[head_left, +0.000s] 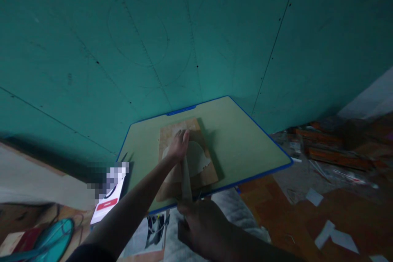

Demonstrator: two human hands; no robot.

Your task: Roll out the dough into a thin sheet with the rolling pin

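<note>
A wooden board (pixel 204 178) lies on a pale folding table. On the board rests a thin, whitish, rounded sheet (pixel 196 159) with an uneven right edge; its material is unclear. My left hand (pixel 178 147) presses down on the board and sheet, fingers stretched forward. From beneath its palm side a long, flat, pale tool (pixel 186 182) runs back towards me, perhaps a blade or ruler. The near end of that tool is gripped by my right hand (pixel 202 223), fingers wrapped round it, below the table's front edge.
The blue-rimmed table (pixel 245 143) stands against a green panel wall (pixel 215 28). A lit tablet-like screen (pixel 107 200) leans at its left edge. Grey cloth (pixel 233 208) covers my lap. Paper scraps (pixel 344 239) and wood pieces (pixel 337 157) lie on the floor at right.
</note>
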